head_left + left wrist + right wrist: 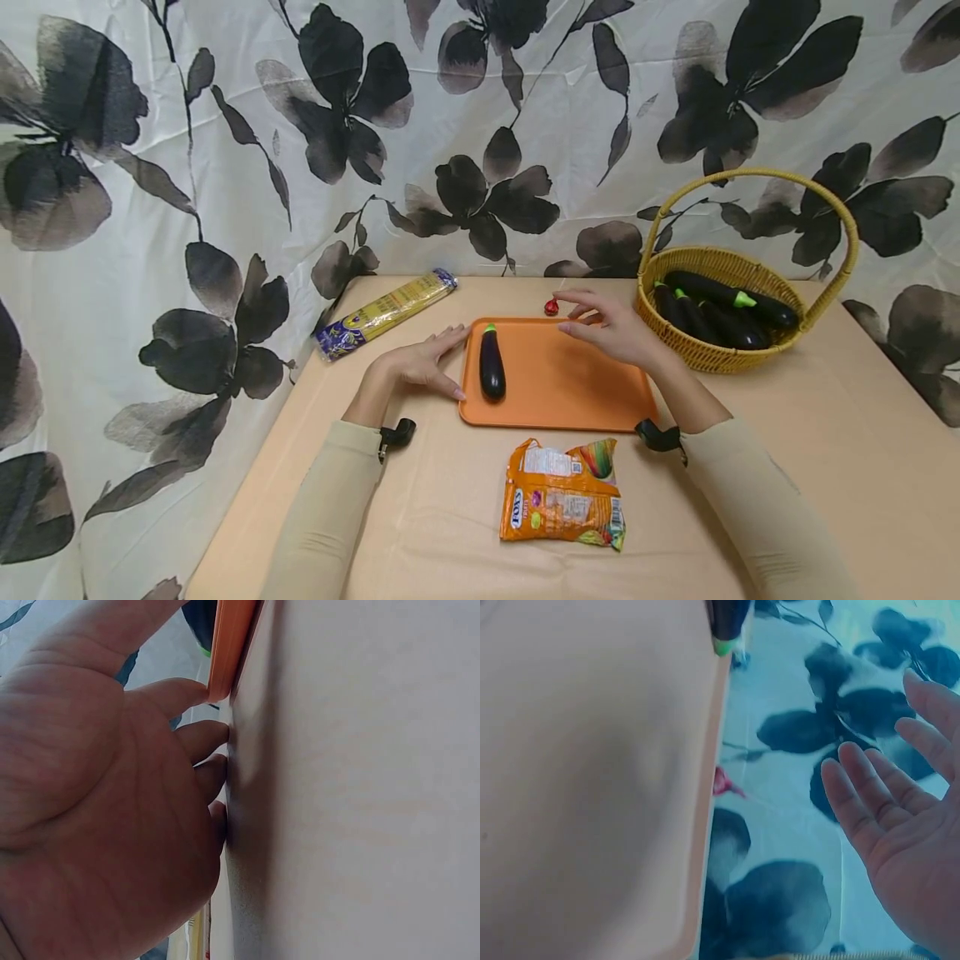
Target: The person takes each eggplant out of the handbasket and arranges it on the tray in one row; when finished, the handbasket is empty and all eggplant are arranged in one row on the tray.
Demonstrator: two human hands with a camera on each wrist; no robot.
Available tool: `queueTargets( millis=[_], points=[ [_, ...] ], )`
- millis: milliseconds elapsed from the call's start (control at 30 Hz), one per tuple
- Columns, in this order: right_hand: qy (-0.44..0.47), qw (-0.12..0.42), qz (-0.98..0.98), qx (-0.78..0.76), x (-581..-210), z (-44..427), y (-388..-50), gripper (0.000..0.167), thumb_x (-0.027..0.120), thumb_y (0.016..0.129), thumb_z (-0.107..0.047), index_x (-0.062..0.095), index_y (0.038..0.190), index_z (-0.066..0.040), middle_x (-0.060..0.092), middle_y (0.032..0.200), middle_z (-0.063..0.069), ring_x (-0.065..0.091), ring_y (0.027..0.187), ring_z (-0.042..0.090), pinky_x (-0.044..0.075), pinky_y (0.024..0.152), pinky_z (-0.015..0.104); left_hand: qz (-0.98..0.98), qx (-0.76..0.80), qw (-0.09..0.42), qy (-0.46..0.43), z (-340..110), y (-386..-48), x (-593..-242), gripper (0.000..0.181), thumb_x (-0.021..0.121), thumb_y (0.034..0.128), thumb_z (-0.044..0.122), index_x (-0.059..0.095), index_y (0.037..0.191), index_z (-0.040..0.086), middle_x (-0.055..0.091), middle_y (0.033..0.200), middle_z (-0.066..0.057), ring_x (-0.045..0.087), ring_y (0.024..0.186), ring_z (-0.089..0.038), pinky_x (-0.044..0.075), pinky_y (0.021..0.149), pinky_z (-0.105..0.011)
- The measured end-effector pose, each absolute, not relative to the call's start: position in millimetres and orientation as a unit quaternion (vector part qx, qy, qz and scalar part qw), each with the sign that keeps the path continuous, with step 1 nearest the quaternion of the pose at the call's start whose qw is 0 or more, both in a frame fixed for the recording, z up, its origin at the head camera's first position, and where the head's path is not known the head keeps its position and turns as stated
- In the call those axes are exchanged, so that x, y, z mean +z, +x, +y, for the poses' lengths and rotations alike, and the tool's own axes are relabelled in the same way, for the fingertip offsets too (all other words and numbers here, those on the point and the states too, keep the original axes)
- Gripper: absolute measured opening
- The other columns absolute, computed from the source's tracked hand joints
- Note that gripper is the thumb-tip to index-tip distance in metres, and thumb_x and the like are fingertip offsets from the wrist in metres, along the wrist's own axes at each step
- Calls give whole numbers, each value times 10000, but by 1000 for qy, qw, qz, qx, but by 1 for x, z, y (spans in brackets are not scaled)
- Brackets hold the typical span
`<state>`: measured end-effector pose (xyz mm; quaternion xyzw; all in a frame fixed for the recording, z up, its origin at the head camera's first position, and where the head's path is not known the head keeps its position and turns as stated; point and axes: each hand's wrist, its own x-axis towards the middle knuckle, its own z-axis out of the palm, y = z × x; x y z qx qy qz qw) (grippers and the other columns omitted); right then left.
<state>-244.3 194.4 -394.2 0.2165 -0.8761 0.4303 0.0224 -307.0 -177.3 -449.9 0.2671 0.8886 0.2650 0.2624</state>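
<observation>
Nearest the person, a crinkled orange snack packet [562,500] lies flat on the worktop [435,533], between the two sleeves [322,500] and apart from the tray, so that the tray's surface is left to other things. Just past it sits the orange tray [570,392], its long side facing the person, which puts most of it within reach of both arms. The left hand [414,365] is at its left side, fingers and thumb spread: the thumb rests by the near corner, and in the left wrist view fingertips come down at the tray's edge and the worktop, a stance that probably steadies it. Close by that side a lone eggplant [491,367] lies on the tray, green end away from the person; the flat base seems to give it a stable bed.

The right hand [611,329] is over the tray's far right part, thumb and fingers parted, pinching nothing. Near its fingertips is a small red wrapped sweet [551,307], just beyond the tray's far edge; whether it touches the rim I cannot tell. To the left, a long yellow packet [386,314] lies aslant. At the right stands a wicker basket [701,356], its deep wall keeping several eggplants [701,287] together. A flowered cloth [465,108] hangs behind.
</observation>
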Motion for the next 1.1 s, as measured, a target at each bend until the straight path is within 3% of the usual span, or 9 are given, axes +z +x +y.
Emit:
queueTargets(
  millis=[233,467,567,633,700,800,900,1100],
  points=[
    [194,88,-885,413,-394,220,-239,516,722,998,-230,585,1487,-132,545,1466,144,606,1199,348,538,1045,581,891,264,258,266,-173,-308,-451,1333,935,672,584,109,1687,329,-9,1769,47,-61,1630,-329,6,1315,-567],
    [162,130,-888,411,-389,251,-241,501,706,1010,-249,587,1490,-172,551,1432,113,590,1210,347,514,1038,599,893,260,258,262,-169,-310,-453,1331,926,677,601,103,1688,329,-8,1771,46,-59,1632,-320,7,1315,-567],
    [144,152,-894,397,-388,266,-243,497,704,1011,-247,591,1489,-176,575,1361,128,587,1177,344,519,1033,528,893,260,256,264,-168,-311,-453,1331,927,680,594,104,1689,317,-11,1772,34,-62,1631,-333,6,1311,-581],
    [130,162,-899,387,-387,276,-245,494,699,1014,-240,588,1492,-176,579,1353,140,582,1175,334,512,1036,406,892,262,256,264,-167,-311,-453,1331,930,682,585,107,1690,307,-12,1772,27,-64,1630,-341,3,1310,-586],
    [117,167,-901,383,-387,285,-246,494,694,1018,-230,582,1494,-160,572,1368,159,572,1195,344,497,1040,391,892,263,255,264,-166,-312,-453,1328,932,683,578,109,1690,306,-12,1772,29,-65,1630,-335,3,1312,-579],
    [94,162,-905,382,-388,296,-247,505,682,1025,-229,560,1509,-151,529,1450,178,542,1250,368,483,1094,463,893,264,254,263,-165,-312,-454,1320,932,690,568,110,1690,309,-11,1772,35,-68,1631,-327,2,1312,-578],
    [79,158,-908,380,-390,305,-249,523,671,1032,-256,540,1523,-134,491,1490,201,510,1295,406,442,1103,633,894,264,253,261,-164,-313,-454,1314,930,695,566,108,1689,315,-12,1772,35,-69,1631,-325,2,1311,-582],
    [67,153,-916,365,-399,322,-259,546,651,1042,-295,518,1535,-101,459,1498,242,469,1324,453,400,1091,684,895,262,253,258,-163,-313,-453,1332,925,681,594,104,1690,309,-16,1771,29,-72,1629,-328,-2,1310,-583]
  ],
)
